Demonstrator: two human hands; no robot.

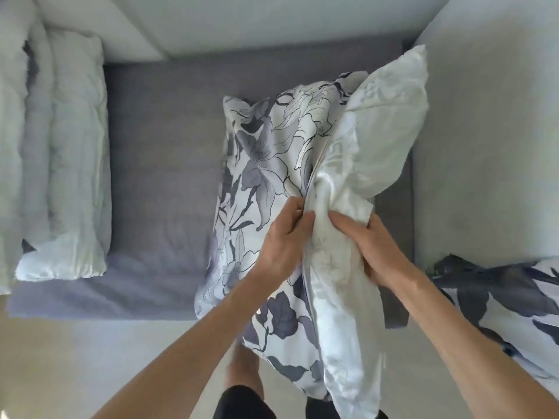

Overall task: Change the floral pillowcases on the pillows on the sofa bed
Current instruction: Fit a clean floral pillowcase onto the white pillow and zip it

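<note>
a person's dark shorts [242, 402] and one bare leg [245, 367] show at the bottom edge, above a pale floor [75, 358]. both bare forearms reach up and forward to a pillow held over the near edge of the sofa bed [157, 182].

the left hand [281, 240] has its fingers curled, pinching the open edge of the floral pillowcase [266, 164], a white cover printed with grey-blue lilies and leaves. the right hand [369, 249] sits just beside it, fingers curled and pressed into the white pillow [381, 140], gripping a bunch of its fabric where it emerges from the case. the two hands are close together on either side of the opening seam.

the pillow stands tilted, its bare white upper corner sticking out up and to the right, while the floral case covers its left side and lower end, which hangs down past the mattress edge toward the legs.

at the right edge, a second floral pillow [514, 313] lies partly out of frame. the grey mattress cover stretches behind the held pillow. on the far left of the bed rests a pale, rumpled duvet [63, 164], folded into a long roll. a light wall [272, 22] rises beyond the bed's head, and a pale upright surface [490, 146] flanks it on the right.
</note>
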